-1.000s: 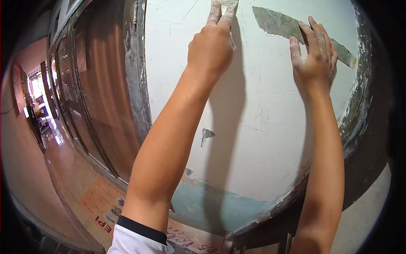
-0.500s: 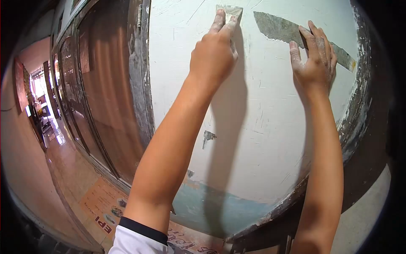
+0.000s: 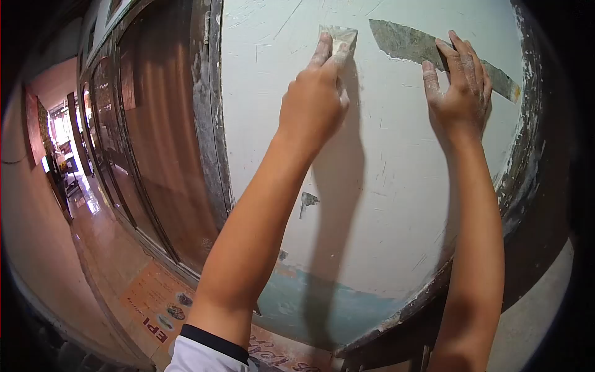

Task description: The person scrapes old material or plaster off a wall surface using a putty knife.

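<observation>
Currently, the left hand [image 3: 313,96] grips a small scraper [image 3: 348,38], fingers extended along its face, the blade held up against the white surface [image 3: 396,142]. Scraper: thin, pale grey, straight upper edge, caked with whitish residue where the fingertips press; its handle, if any, is hidden by the hand. The right hand [image 3: 462,93] is open, fingers parted, palm toward the surface, fingertips over a long grey patch [image 3: 403,42] that slants down to the right, with a ragged lower edge. Both hands carry white powder on the fingers. Surface: mostly white, finely scored with short scratches; a small grey chip [image 3: 308,199] lies below the left hand, and a teal band [image 3: 347,304] runs along the bottom. To the right of the right hand, a dark border [image 3: 527,118] is flecked with white. To the left of the left hand, a weathered frame [image 3: 207,93] adjoins reddish-brown panels [image 3: 164,118]. Farther left, a glossy floor [image 3: 93,229] leads toward a brightly lit opening [image 3: 60,127]. Below the left forearm, an orange printed sheet [image 3: 152,297] shows the letters "EPI".
</observation>
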`<action>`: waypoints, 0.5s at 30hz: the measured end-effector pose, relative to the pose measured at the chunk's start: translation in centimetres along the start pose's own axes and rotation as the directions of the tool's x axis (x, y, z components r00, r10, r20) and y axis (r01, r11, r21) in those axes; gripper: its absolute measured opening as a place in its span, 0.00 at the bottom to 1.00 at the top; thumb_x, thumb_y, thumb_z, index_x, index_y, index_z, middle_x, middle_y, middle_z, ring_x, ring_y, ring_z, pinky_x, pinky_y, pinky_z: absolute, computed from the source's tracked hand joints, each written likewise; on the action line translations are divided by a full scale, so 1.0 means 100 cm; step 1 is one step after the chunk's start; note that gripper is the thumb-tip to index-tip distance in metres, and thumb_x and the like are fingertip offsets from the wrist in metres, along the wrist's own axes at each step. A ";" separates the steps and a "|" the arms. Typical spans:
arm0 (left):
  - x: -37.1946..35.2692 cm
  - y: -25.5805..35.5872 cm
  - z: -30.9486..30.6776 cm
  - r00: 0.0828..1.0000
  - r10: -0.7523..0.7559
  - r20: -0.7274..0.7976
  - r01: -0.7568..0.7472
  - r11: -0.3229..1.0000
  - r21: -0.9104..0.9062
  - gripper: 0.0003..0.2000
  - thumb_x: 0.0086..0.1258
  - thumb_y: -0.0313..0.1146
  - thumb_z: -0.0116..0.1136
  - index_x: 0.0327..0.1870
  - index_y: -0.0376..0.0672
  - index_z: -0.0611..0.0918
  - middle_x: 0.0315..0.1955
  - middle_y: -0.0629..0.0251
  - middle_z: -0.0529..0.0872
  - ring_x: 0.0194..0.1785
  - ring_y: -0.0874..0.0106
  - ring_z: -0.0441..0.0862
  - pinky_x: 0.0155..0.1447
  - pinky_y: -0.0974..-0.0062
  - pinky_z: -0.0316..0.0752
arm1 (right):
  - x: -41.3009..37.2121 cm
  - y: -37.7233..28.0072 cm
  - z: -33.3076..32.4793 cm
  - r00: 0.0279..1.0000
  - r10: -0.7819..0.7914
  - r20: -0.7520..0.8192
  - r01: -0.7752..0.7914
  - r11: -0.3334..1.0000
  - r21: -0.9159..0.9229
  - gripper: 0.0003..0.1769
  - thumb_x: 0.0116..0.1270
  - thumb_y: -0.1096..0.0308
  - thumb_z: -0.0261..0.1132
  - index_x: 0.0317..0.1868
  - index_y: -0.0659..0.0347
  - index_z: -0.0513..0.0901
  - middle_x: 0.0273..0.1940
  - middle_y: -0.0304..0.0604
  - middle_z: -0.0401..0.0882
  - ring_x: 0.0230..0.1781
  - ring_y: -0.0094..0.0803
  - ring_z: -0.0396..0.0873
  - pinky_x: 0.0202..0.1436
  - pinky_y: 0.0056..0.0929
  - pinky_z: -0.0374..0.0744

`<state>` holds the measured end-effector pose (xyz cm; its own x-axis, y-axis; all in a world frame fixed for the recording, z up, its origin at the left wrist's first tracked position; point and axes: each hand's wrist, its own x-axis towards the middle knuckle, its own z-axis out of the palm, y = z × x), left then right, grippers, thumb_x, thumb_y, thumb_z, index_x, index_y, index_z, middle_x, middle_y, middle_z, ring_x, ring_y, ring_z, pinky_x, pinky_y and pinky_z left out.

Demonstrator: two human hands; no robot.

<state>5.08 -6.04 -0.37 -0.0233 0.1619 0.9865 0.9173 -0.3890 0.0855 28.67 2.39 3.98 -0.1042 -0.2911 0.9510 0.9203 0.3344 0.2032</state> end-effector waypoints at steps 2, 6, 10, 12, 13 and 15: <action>-0.022 0.001 0.003 0.999 -0.030 0.020 0.031 0.999 -0.016 0.28 0.68 0.22 0.53 0.73 0.43 0.81 0.79 0.48 0.71 0.58 0.43 0.88 0.62 0.54 0.83 | 0.000 -0.001 -0.002 1.000 -0.002 -0.002 0.002 1.000 -0.010 0.25 0.76 0.46 0.64 0.69 0.41 0.83 0.78 0.32 0.74 0.83 0.36 0.64 0.86 0.51 0.56; -0.009 -0.004 0.011 1.000 0.003 0.010 -0.005 0.991 0.132 0.31 0.69 0.25 0.54 0.76 0.53 0.79 0.81 0.57 0.71 0.48 0.47 0.92 0.52 0.54 0.88 | 0.001 0.000 -0.001 1.000 -0.006 -0.004 0.006 1.000 -0.003 0.25 0.75 0.46 0.65 0.69 0.41 0.83 0.78 0.31 0.73 0.83 0.36 0.64 0.86 0.50 0.57; 0.016 0.004 0.001 0.998 -0.050 0.044 0.049 0.998 0.042 0.31 0.71 0.21 0.50 0.76 0.52 0.78 0.81 0.54 0.70 0.63 0.44 0.85 0.66 0.53 0.82 | 0.000 0.003 0.002 1.000 -0.017 -0.012 0.017 1.000 -0.021 0.24 0.75 0.46 0.65 0.68 0.39 0.83 0.79 0.30 0.73 0.83 0.36 0.64 0.87 0.51 0.57; 0.001 0.004 0.008 0.999 -0.044 0.024 0.044 0.999 0.016 0.31 0.70 0.20 0.50 0.76 0.52 0.78 0.81 0.53 0.70 0.63 0.45 0.85 0.66 0.54 0.82 | 0.000 0.001 0.001 1.000 -0.004 -0.007 0.004 1.000 -0.017 0.24 0.75 0.46 0.65 0.68 0.39 0.83 0.78 0.30 0.73 0.83 0.36 0.64 0.86 0.51 0.57; -0.010 0.005 0.010 0.999 -0.039 0.000 0.039 0.999 -0.009 0.32 0.69 0.20 0.51 0.77 0.52 0.78 0.80 0.53 0.70 0.63 0.45 0.86 0.65 0.54 0.83 | 0.000 0.000 0.000 1.000 0.007 -0.004 -0.007 1.000 -0.012 0.24 0.75 0.47 0.65 0.68 0.39 0.83 0.78 0.30 0.74 0.83 0.36 0.64 0.86 0.51 0.57; -0.030 0.007 0.014 0.994 -0.094 0.047 0.094 0.996 0.000 0.32 0.68 0.21 0.53 0.76 0.52 0.78 0.81 0.51 0.69 0.62 0.46 0.87 0.64 0.54 0.83 | -0.002 0.001 0.003 1.000 -0.004 -0.013 0.004 1.000 -0.014 0.24 0.75 0.47 0.65 0.67 0.40 0.83 0.78 0.31 0.74 0.83 0.36 0.65 0.86 0.51 0.57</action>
<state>6.35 -5.51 -3.42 -0.0907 0.2405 0.9664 0.9110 -0.3720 0.1781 28.67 2.73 3.91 -0.1027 -0.3041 0.9471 0.9252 0.3205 0.2032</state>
